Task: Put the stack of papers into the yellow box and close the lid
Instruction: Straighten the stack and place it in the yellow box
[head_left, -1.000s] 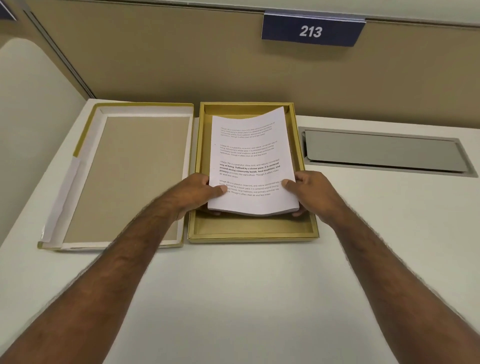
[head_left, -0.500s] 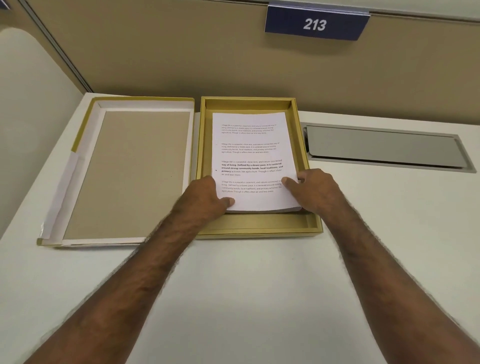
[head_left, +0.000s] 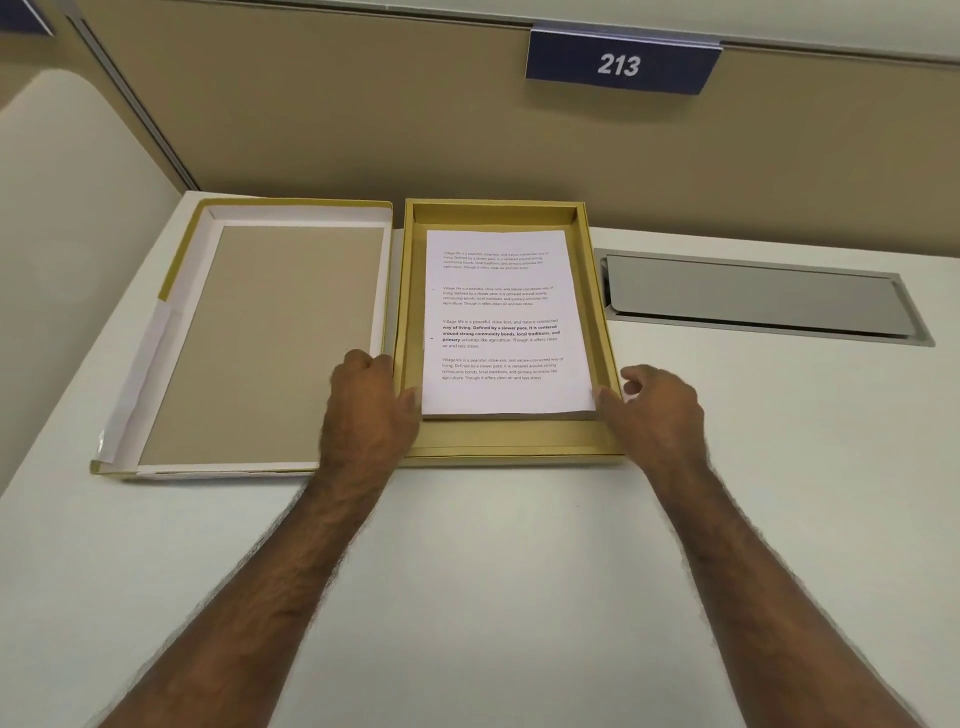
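Observation:
The stack of papers (head_left: 506, 322), white with printed text, lies flat inside the open yellow box (head_left: 511, 440) at the back middle of the desk. The box's lid (head_left: 280, 338) lies upside down just left of the box, its brown inside facing up. My left hand (head_left: 366, 410) rests over the box's left wall, thumb near the stack's near-left corner, fingers curled and holding nothing. My right hand (head_left: 657, 410) hovers at the box's right wall, fingers apart, thumb tip near the stack's near-right corner.
The white desk (head_left: 493, 571) stretches toward me. A grey metal cable flap (head_left: 753, 296) is set into the desk right of the box. A beige partition with a blue "213" sign (head_left: 621, 62) stands behind.
The stack went from tilted in both hands to lying flat in the box. Both hands have let go and drawn outward to the box's sides.

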